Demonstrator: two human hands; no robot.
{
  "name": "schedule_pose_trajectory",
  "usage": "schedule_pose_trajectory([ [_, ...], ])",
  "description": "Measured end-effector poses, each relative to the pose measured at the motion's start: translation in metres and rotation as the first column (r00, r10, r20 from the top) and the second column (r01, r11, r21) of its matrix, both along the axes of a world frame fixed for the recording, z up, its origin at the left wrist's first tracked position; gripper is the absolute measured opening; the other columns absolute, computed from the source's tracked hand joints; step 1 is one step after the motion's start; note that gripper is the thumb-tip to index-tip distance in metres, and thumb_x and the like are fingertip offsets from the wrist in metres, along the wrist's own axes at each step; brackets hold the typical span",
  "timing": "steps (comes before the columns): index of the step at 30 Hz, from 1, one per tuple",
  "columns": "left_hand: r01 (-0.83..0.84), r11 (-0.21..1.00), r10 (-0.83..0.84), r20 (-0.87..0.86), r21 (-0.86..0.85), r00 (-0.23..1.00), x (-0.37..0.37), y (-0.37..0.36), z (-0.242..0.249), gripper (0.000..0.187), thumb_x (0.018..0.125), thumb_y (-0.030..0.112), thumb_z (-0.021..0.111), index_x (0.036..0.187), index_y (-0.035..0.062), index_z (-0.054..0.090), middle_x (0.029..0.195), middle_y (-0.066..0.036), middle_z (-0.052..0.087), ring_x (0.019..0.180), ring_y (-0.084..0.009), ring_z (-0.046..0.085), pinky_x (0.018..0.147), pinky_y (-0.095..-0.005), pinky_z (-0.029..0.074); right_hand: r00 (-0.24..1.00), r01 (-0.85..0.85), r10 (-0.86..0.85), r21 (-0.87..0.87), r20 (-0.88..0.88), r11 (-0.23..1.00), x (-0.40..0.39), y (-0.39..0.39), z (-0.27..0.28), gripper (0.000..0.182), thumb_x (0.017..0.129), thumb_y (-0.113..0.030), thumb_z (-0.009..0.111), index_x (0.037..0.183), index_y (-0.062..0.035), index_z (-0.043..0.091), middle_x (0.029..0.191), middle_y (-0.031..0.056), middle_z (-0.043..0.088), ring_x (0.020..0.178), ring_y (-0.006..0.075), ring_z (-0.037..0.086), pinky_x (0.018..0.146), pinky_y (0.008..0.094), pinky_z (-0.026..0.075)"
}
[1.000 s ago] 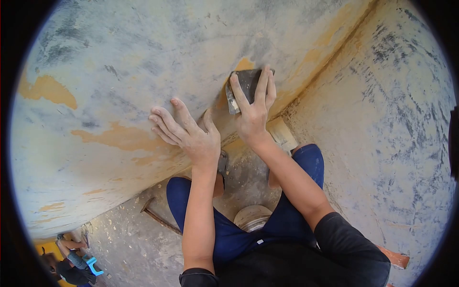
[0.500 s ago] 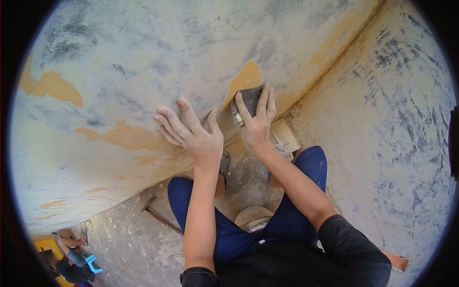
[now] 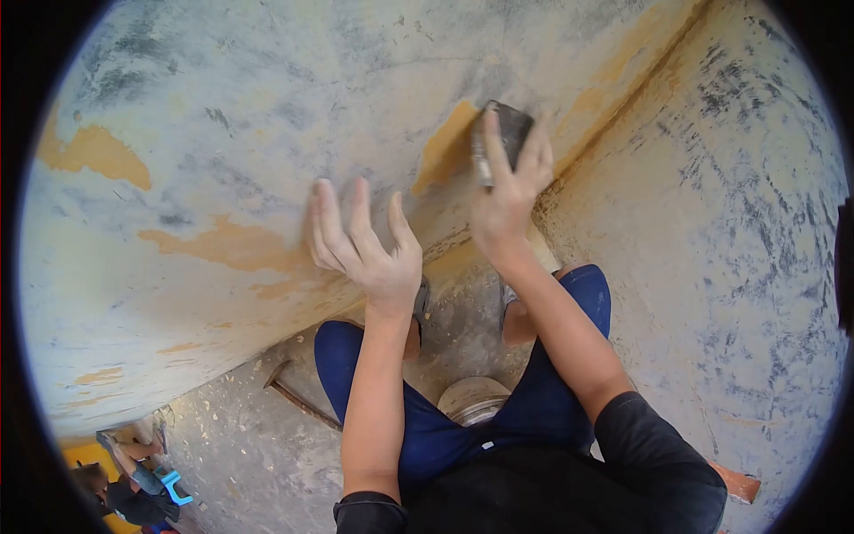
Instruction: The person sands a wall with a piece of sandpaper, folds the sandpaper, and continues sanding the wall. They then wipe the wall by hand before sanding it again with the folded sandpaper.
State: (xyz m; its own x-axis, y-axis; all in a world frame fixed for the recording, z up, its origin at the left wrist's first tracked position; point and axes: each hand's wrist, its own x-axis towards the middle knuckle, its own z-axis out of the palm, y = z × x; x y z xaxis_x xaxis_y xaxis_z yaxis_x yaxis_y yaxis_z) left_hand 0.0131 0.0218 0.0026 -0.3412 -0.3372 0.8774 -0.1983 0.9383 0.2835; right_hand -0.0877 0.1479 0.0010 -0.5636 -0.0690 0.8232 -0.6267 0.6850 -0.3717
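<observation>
A dark, dust-smeared sanding block (image 3: 509, 135) is pressed near the inner corner of the wall, with my right hand (image 3: 511, 191) gripping it, fingers along its sides and slightly blurred. Just left of the block, a bare yellow-orange patch (image 3: 447, 147) shows in the whitish wall (image 3: 294, 116). My left hand (image 3: 378, 258) is open, its dusty fingers spread and pointing up close to the wall surface, holding nothing. A larger yellow patch (image 3: 222, 249) lies to the left of that hand.
A second wall (image 3: 712, 222) with dark streaks rises at the right. Between my legs is a round pale bucket (image 3: 471, 400). A hammer-like tool (image 3: 301, 398) lies on the speckled floor (image 3: 240, 445). At far lower left are another person (image 3: 133, 494) and a blue object (image 3: 173, 487).
My right hand has moved up and to the right along the wall with the sanding block. My left hand has shifted slightly right, its fingers now pointing more upward.
</observation>
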Motion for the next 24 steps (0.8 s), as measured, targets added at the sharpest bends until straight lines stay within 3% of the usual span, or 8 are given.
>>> schedule_pose_trajectory([
  [3,0.152,0.988,-0.155,-0.108,-0.039,0.982,0.0,0.003,-0.012,0.046,0.09,0.015,0.085,0.13,0.0008,0.067,0.137,-0.019,0.064,0.128,-0.0341,0.058,0.108,-0.0469,0.045,0.959,-0.139,0.171,-0.15,0.224,0.979,0.011,0.028,-0.012,0.049,0.106,-0.011,0.057,0.155,-0.0138,0.057,0.17,0.0324,0.025,0.146,0.0459,0.042,0.118,0.0486,0.034],
  [4,0.332,0.939,-0.324,-0.089,0.09,0.942,-0.002,0.004,-0.018,0.042,0.088,0.013,0.087,0.124,0.001,0.068,0.121,-0.016,0.069,0.113,-0.0313,0.063,0.098,-0.0442,0.049,0.966,-0.062,0.097,-0.148,0.24,0.987,0.02,0.031,-0.009,0.041,0.113,-0.024,0.052,0.146,-0.0017,0.06,0.155,0.0281,0.05,0.129,0.0331,0.059,0.108,0.0413,0.044],
  [5,0.492,0.843,-0.484,-0.092,0.218,0.87,-0.004,0.004,-0.023,0.039,0.087,0.012,0.088,0.119,0.0011,0.07,0.106,-0.012,0.074,0.098,-0.0285,0.069,0.089,-0.0415,0.054,0.966,-0.064,0.098,-0.147,0.241,0.987,0.024,0.035,-0.012,0.041,0.113,-0.024,0.052,0.146,-0.0017,0.06,0.155,0.0281,0.05,0.129,0.0331,0.059,0.108,0.0413,0.044],
  [7,0.483,0.843,-0.484,-0.058,0.237,0.873,-0.008,0.015,-0.012,0.036,0.089,0.013,0.086,0.119,0.001,0.07,0.101,-0.012,0.076,0.087,-0.0264,0.071,0.081,-0.0375,0.057,0.604,0.04,0.508,-0.66,0.614,0.75,0.03,0.039,-0.01,0.04,0.115,-0.032,0.051,0.129,0.0021,0.065,0.125,0.0158,0.07,0.106,0.0201,0.068,0.094,0.035,0.053],
  [8,0.479,0.76,-0.525,-0.019,0.439,0.851,-0.007,0.022,-0.009,0.035,0.09,0.013,0.085,0.119,0.0006,0.07,0.105,-0.013,0.076,0.089,-0.0255,0.071,0.083,-0.0366,0.057,0.547,0.019,0.628,-0.758,0.554,0.652,0.033,0.042,-0.007,0.035,0.114,-0.033,0.054,0.116,0.0004,0.066,0.1,0.0036,0.071,0.09,0.0102,0.067,0.081,0.0297,0.056],
  [13,0.371,0.519,-0.598,0.017,0.77,0.801,-0.012,0.037,-0.019,0.032,0.094,0.014,0.082,0.12,-0.0025,0.07,0.113,-0.013,0.077,0.094,-0.0193,0.071,0.087,-0.0313,0.057,0.229,0.071,0.893,-0.922,0.387,0.381,0.024,0.049,0.005,0.03,0.111,-0.029,0.06,0.118,-0.0009,0.066,0.107,0.004,0.071,0.092,0.0087,0.067,0.08,0.028,0.057],
  [15,0.372,0.086,-0.654,-0.229,0.924,0.721,-0.014,0.036,-0.029,0.041,0.093,0.023,0.085,0.121,-0.0024,0.07,0.108,-0.011,0.077,0.089,-0.0156,0.071,0.083,-0.0313,0.057,0.162,0.056,0.913,-0.927,0.375,0.371,0.022,0.049,0.007,0.027,0.11,-0.027,0.062,0.118,-0.0009,0.066,0.109,0.0041,0.071,0.093,0.009,0.068,0.08,0.0282,0.057],
  [24,0.394,-0.115,-0.569,-0.385,0.912,0.726,-0.003,0.027,-0.017,0.034,0.097,0.016,0.082,0.118,-0.0048,0.066,0.105,-0.009,0.074,0.091,-0.0101,0.068,0.082,-0.0256,0.056,0.137,-0.094,0.915,-0.914,0.38,0.394,0.019,0.041,0.003,0.033,0.096,-0.004,0.077,0.127,0.0028,0.066,0.113,0.0073,0.074,0.099,0.0123,0.068,0.09,0.0296,0.056],
])
